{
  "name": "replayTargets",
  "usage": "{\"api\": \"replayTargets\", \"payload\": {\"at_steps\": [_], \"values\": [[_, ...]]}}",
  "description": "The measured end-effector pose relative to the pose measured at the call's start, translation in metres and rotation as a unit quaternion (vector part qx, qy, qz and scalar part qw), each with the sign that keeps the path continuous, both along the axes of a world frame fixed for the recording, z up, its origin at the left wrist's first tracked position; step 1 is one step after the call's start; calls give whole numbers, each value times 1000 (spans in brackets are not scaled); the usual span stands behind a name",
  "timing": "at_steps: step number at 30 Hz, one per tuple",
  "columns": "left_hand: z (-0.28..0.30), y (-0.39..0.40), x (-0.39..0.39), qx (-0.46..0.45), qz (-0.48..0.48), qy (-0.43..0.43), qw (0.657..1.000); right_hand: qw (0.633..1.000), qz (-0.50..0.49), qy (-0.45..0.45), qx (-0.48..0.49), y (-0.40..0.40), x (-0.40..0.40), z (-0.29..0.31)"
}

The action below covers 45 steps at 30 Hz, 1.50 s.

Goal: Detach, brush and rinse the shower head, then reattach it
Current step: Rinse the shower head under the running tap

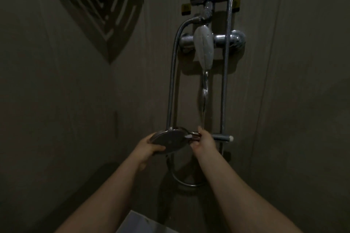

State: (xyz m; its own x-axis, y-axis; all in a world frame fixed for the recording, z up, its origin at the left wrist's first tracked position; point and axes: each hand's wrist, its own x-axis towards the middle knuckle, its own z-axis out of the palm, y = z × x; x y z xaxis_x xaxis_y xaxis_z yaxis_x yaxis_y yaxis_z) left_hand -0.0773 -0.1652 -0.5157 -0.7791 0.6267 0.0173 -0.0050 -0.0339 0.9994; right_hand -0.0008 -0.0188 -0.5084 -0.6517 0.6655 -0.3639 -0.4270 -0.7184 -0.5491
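A round chrome shower head (169, 139) lies almost flat at waist height in front of the wall fittings. My left hand (146, 147) grips its left rim from below. My right hand (203, 141) closes around its neck and handle on the right side, beside a small white tip (188, 136). A thin stream of water (204, 96) falls from the tap spout (203, 47) down toward my right hand. The metal hose (173, 73) runs from the upper fitting down behind the head and loops below it.
A chrome mixer valve (235, 38) and a vertical rail (226, 66) are fixed to the wall ahead. A short bar with a white cap (225, 138) sticks out to the right of my right hand. A dark slatted corner shelf (106, 5) hangs at the upper left.
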Motion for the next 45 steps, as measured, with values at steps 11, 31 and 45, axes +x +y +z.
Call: {"api": "replayTargets", "payload": {"at_steps": [11, 31, 45], "values": [[12, 12, 16, 275, 35, -353, 893, 990, -6, 141, -29, -21, 11, 0], [3, 30, 22, 38, 134, -333, 932, 970, -151, 179, -59, 5, 42, 14], [22, 13, 21, 155, 64, -330, 929, 988, 70, 132, 35, 15, 53, -13]]}}
